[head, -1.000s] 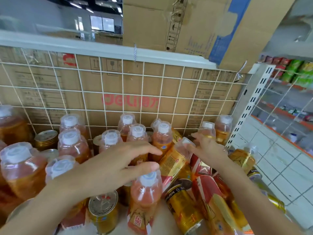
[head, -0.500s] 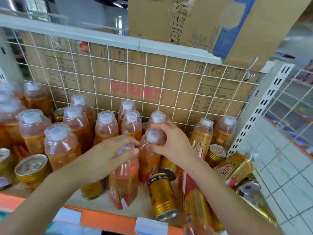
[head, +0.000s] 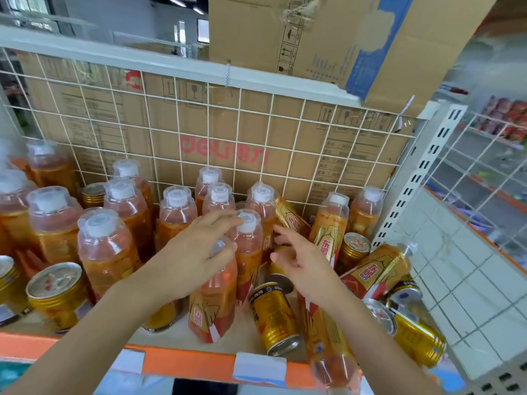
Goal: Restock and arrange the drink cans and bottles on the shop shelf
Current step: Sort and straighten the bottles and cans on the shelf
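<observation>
Bottles (head: 108, 246) and cans (head: 55, 295) on orange-edged shelf (head: 185, 363), wire grid (head: 256, 132) behind — cardboard boxes (head: 313, 32) beyond

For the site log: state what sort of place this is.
Probably a small shop: clear plastic bottles of orange drink and gold metal cans crowd a white wire-backed shelf with an orange front edge, and a neighbouring rack holds colourful packaged goods.

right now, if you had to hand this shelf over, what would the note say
Left hand: open, fingers over the top of an upright clear plastic bottle of orange drink.
Right hand: open, empty, beside a leaning gold-labelled bottle.
Done: bottles at the left stand upright.
To do: stand up the gold metal can lying on its side and the toppled bottle at the right.
</observation>
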A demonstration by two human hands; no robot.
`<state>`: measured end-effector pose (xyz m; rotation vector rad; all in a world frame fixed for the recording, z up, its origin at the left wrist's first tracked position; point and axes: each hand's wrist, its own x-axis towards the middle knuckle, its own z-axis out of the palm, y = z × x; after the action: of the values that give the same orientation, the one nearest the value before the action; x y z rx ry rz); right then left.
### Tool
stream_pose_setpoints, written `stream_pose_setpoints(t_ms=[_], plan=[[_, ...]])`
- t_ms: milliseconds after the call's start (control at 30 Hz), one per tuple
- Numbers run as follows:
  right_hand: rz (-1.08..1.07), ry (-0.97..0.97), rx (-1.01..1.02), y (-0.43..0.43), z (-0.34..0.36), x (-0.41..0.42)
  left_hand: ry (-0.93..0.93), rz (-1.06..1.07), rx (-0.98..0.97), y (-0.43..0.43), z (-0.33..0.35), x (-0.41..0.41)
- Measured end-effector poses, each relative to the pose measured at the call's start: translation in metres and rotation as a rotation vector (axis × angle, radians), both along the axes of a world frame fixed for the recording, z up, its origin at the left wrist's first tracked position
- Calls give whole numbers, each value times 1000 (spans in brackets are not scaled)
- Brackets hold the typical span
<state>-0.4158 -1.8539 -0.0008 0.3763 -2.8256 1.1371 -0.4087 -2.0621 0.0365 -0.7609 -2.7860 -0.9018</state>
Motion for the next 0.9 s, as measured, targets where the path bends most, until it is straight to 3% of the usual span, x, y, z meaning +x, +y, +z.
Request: stream_pose_setpoints(t_ms=[233,367,667,800,900], plan=[[-9,-151,472,2,-21,52,116,-71,-218,16,0,-10],[-20,-158,705,-12,-36,53,152,-48,-250,16,-5,-13],[-66,-176,791,-24,-63,50,188,-32,-225,14,-9,-13],[-35,-211,725,-24,-52,51,191,-26,-215,14,-7,-12],[-14,-221,568,-22,-34,55,186,-24,-207,14,-7,-11]])
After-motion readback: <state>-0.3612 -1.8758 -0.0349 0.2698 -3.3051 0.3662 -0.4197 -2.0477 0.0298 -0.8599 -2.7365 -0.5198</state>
